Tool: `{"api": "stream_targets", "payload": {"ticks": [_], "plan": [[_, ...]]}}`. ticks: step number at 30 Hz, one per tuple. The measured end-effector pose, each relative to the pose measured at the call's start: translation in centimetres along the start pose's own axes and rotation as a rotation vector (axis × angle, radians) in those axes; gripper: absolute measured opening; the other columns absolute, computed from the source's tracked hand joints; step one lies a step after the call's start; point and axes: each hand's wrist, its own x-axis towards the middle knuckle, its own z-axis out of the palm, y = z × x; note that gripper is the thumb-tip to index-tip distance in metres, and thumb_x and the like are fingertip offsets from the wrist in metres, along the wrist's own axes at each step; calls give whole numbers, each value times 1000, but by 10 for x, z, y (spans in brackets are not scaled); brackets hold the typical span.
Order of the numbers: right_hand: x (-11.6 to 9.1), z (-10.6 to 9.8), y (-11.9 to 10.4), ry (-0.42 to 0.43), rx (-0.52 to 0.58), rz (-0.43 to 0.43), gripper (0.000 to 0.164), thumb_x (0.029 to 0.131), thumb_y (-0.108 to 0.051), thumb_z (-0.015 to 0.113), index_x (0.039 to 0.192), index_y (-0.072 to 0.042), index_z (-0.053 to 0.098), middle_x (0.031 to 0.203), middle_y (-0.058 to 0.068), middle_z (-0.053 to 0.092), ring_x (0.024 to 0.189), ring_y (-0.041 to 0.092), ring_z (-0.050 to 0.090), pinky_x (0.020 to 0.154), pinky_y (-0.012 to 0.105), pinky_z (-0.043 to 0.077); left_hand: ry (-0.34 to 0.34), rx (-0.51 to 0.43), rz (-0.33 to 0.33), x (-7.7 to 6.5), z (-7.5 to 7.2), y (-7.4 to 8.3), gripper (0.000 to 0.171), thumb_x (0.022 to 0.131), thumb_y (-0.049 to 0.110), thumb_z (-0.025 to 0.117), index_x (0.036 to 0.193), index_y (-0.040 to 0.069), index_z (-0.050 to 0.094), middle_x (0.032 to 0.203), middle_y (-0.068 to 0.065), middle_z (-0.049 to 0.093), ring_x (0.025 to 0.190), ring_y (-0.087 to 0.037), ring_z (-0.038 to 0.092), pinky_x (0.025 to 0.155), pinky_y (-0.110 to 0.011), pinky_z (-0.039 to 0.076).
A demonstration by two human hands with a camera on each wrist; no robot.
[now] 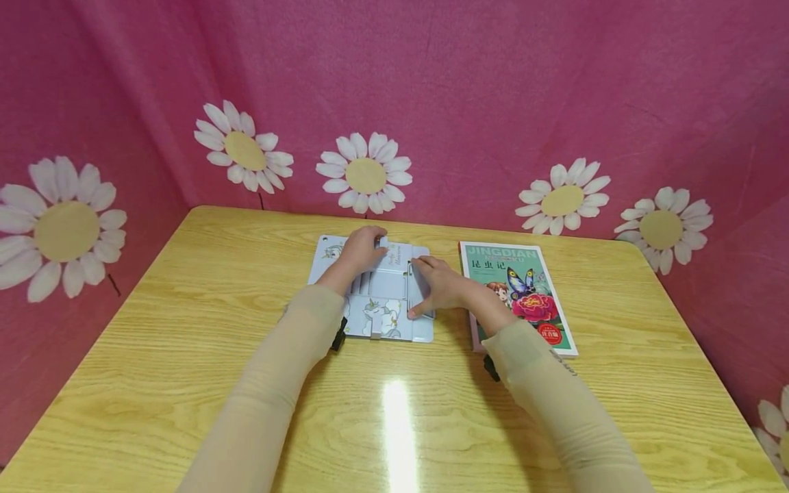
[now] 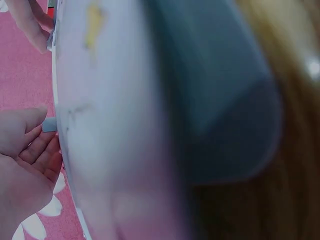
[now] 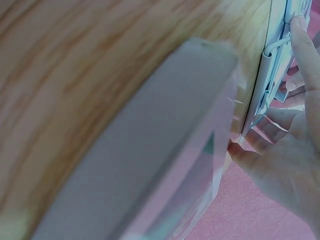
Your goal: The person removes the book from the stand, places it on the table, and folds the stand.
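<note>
A white folding book stand point(image 1: 390, 284) with unicorn pictures lies on the table. My left hand point(image 1: 359, 255) reaches over it to its far edge. In the left wrist view, thumb and fingers pinch a small grey tab point(image 2: 49, 124) sticking out at that edge. My right hand point(image 1: 445, 284) spreads across the stand's right-hand ledge point(image 1: 420, 291), thumb near the close end and fingers near the far end. In the right wrist view the thumb lies beside a white hook point(image 3: 277, 46), and the other fingertips touch the stand's edge.
A green-covered book point(image 1: 518, 274) with a butterfly and a red flower lies right of the stand, under my right forearm. The wooden table point(image 1: 203, 356) meets a pink curtain point(image 1: 456, 89) printed with daisies along its back and sides.
</note>
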Motion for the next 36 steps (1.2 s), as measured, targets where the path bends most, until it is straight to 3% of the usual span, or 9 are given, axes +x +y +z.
{"api": "stream_targets", "payload": {"ticks": [9, 14, 21, 28, 36], "plan": [[0, -1, 2, 0, 26, -13, 118, 69, -56, 77, 152, -5, 10, 157, 16, 10, 144, 33, 9, 116, 46, 16, -68, 13, 44, -2, -7, 0, 55, 91, 20, 61, 141, 4, 42, 142, -13, 45, 131, -27, 42, 109, -40, 34], [-11, -7, 7, 37, 135, -101, 111, 74, -46, 77, 151, -2, 8, 157, 18, 8, 144, 33, 8, 116, 48, 14, -111, 68, 80, -13, -21, 12, 60, 92, 24, 60, 143, 3, 37, 146, -14, 40, 135, -29, 37, 110, -42, 32], [-43, -36, 1, 140, 205, -166, 92, 82, -41, 72, 150, -10, 20, 156, 15, 19, 142, 34, 20, 112, 53, 23, -119, 128, 143, -37, -50, 27, 64, 93, 28, 58, 146, 4, 32, 149, -12, 36, 137, -27, 33, 112, -41, 30], [-78, -63, -5, 204, 154, -178, 89, 82, -49, 68, 150, -12, 23, 155, 12, 23, 141, 32, 23, 112, 52, 25, -94, 165, 199, -64, -73, 40, 66, 92, 29, 59, 146, 6, 31, 150, -12, 34, 139, -27, 28, 114, -42, 26], [-121, -81, -3, 320, 132, -163, 77, 87, -42, 65, 149, -17, 28, 155, 8, 24, 139, 33, 28, 107, 57, 30, -48, 141, 267, -97, -91, 45, 70, 90, 30, 61, 148, 10, 28, 152, -10, 30, 141, -26, 25, 114, -43, 24]]}}
